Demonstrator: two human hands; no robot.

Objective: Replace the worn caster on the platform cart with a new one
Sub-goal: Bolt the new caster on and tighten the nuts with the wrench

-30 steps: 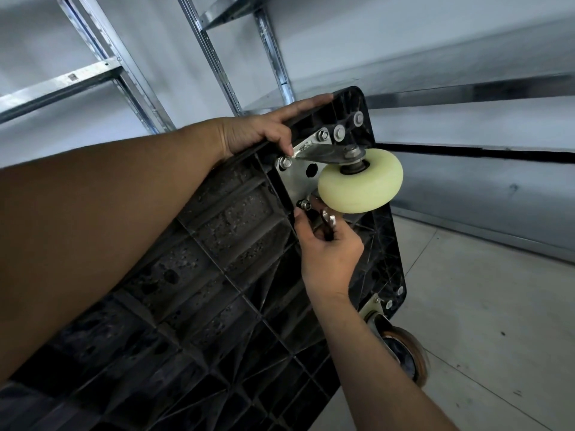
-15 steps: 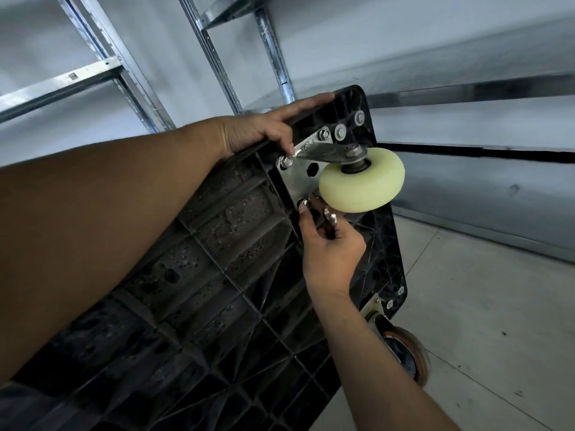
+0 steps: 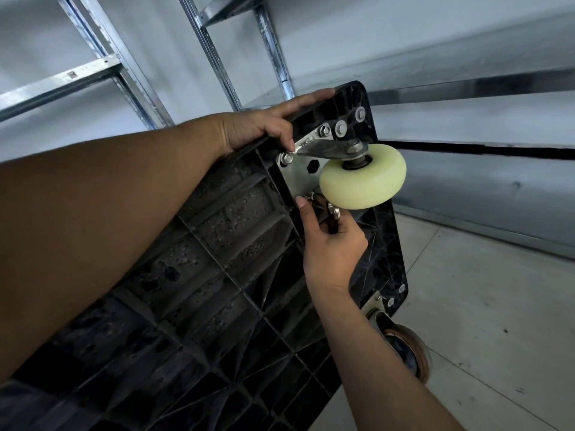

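— What has the right hand got?

— Its grip is closed down small. The thumb and fingertips pinch a small metal fastener at the lower-left corner of the mounting plate. A couple of loose washers seem to sit against the curled fingers just behind. I can't tell whether the pinched piece is a nut or a bolt head.

— And which way does the new caster lie from there?

— Directly above and a little right. Its pale wheel overhangs the knuckles, very near them, so the grip works in the gap under the wheel. The plate sits flat on the underside of the platform cart, which stands tipped on its edge. That puts the bolt's axis pointing out of the deck toward the camera, so I'd judge any turning goes around that line.

— The other hand?

— The left hand clamps the cart's top edge, fingers over the back and thumb pressing the caster's fork by the upper-left bolt. It is nearer the top bolts. The right is nearer the bottom pair.

— Anything further out?

— A brownish caster at the cart's lower corner, down by the floor.
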